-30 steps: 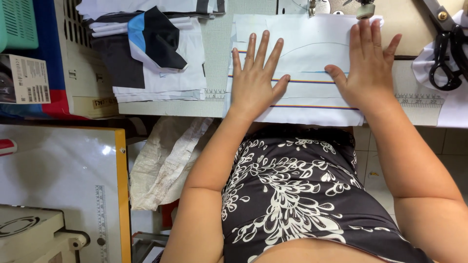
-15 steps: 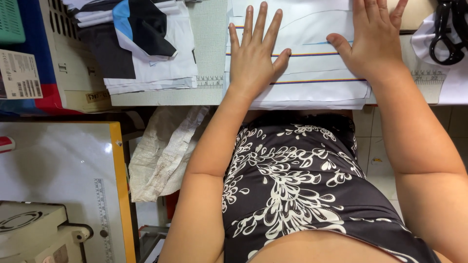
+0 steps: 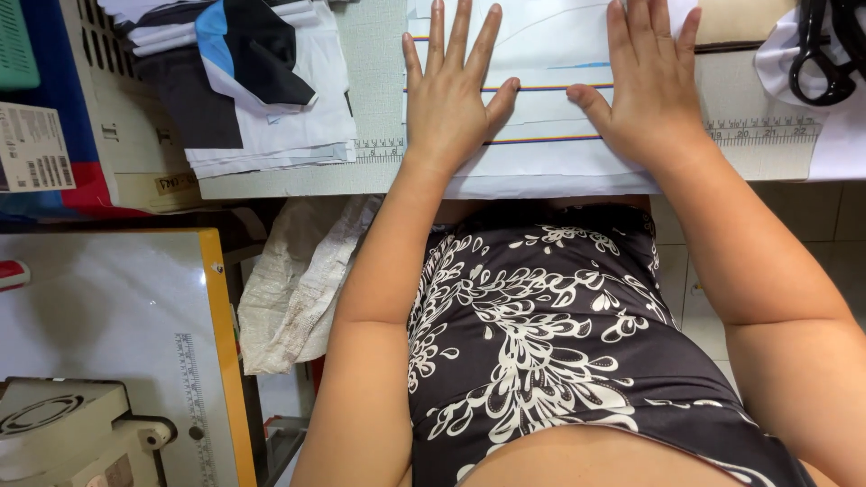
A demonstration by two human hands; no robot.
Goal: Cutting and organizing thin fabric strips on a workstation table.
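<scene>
Both hands have slid nearer the table edge [image 3: 298, 185], fingers spread flat on white fabric [image 3: 550, 158]

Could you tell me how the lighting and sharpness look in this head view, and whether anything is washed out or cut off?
Head view: light is even and soft, with the left hand and right hand sharp on the white fabric; the white board at lower left shows mild glare; the black scissors are cropped by the top edge; under the table it is dim.

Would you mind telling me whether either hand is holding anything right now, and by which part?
Nothing is gripped. The left hand and right hand lie flat, fingers spread, pressing on the top of the white striped fabric on the table.
</scene>
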